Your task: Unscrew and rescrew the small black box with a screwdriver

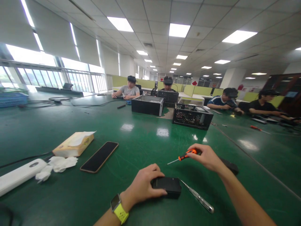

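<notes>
My left hand point(147, 182), with a yellow-banded watch point(119, 208) on its wrist, grips a small black box-shaped device point(168, 185) that lies on the green table. Its thumb is along the near side and its fingers are at the far left end. In my right hand point(205, 155) is a screwdriver point(185, 154) with an orange and black handle, raised over the table. Its thin shaft points left, tip apart from the device. Just right of the device lies a silver metal pen-like tool point(199, 198). Behind my right wrist rests a dark elongated object point(228, 165), partly hidden.
A phone point(100, 157), a tissue pack point(74, 143), crumpled tissues point(60, 164) and a long white device point(21, 175) lie to the left. Farther off stand opened computer cases point(148, 106), point(193, 116). Several people sit around the table; another orange screwdriver point(256, 128) lies far right.
</notes>
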`<action>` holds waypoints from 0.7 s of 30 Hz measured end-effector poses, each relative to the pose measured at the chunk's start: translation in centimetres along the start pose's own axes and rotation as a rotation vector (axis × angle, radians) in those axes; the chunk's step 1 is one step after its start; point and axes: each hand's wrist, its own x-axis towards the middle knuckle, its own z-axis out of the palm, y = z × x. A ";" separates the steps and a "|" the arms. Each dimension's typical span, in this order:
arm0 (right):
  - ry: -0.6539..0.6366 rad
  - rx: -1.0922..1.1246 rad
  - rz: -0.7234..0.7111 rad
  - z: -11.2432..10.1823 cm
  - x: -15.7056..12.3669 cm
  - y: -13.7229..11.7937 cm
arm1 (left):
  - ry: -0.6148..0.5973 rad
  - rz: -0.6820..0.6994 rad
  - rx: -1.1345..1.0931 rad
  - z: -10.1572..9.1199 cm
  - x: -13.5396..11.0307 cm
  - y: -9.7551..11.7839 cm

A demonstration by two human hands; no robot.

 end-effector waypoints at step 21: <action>-0.439 -0.187 0.096 4.0 -7.2 1.3 | -0.004 -0.041 -0.060 0.1 0.1 0.2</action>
